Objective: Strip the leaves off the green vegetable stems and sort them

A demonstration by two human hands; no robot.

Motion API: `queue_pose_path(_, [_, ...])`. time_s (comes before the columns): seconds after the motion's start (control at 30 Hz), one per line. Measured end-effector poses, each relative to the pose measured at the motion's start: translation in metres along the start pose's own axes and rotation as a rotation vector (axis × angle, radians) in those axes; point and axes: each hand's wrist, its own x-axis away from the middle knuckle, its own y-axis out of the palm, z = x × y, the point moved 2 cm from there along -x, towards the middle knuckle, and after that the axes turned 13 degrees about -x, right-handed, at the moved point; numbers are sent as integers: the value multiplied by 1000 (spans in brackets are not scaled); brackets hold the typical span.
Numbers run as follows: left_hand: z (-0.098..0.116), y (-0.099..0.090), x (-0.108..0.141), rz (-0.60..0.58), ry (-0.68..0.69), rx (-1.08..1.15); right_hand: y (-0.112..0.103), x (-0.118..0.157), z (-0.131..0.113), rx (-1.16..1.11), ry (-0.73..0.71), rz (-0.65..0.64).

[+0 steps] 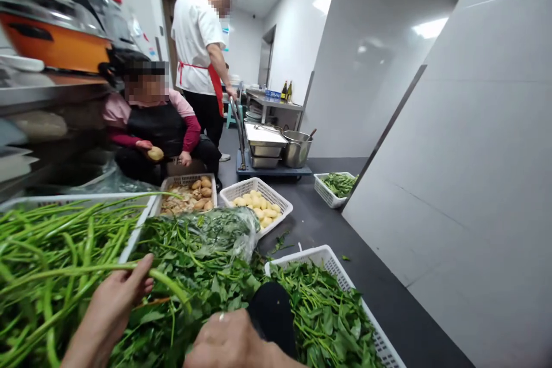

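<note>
My left hand (118,302) is closed on a long green vegetable stem (170,283), thumb on top, the stem lying crosswise over the pile. Below and to the left, a white basket (134,237) is heaped with bare green stems (64,253). Leafy greens (198,276) spread in front of me, partly under a clear plastic bag (245,230). My right hand (233,340) is low in the middle, back upward, with a ring on one finger. Its fingers curl under, so whatever they hold is hidden. Beside my dark-clad knee (271,313) is another white basket (328,254) of leafy greens (328,310).
A seated co-worker (159,121) holds a potato (155,153) behind a basket of unpeeled potatoes and peelings (185,198). Peeled potatoes (259,204) fill another basket. A standing person (198,40) grips a trolley (271,171) carrying pans and a pot (297,152). White wall (452,184) bounds the right.
</note>
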Motion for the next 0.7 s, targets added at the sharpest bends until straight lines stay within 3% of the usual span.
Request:
queue_pose_path(0.13, [-1, 7, 6, -52, 15, 15, -33, 50, 28, 120, 389, 110])
queue_pose_path(0.23, [-4, 15, 4, -66, 37, 53, -55, 99, 65, 263, 809, 14])
queue_pose_path(0.27, [-6, 18, 3, -71, 33, 55, -60, 110, 73, 293, 897, -52])
queue_pose_path(0.33, [-9, 25, 2, -90, 21, 51, -65, 117, 78, 270, 939, -66])
queue_pose_path(0.4, [-12, 34, 3, -120, 23, 51, -60, 100, 67, 118, 845, 23])
queue_pose_path(0.53, [-20, 52, 7, -180, 75, 87, -25, 32, 42, -94, 658, 176])
queue_pose_path(0.63, [-31, 58, 8, -252, 117, 87, 2, -4, 44, -238, 665, 181])
queue_pose_path(0.7, [-40, 59, 10, -379, 128, 77, 16, -11, 53, -493, 740, 170])
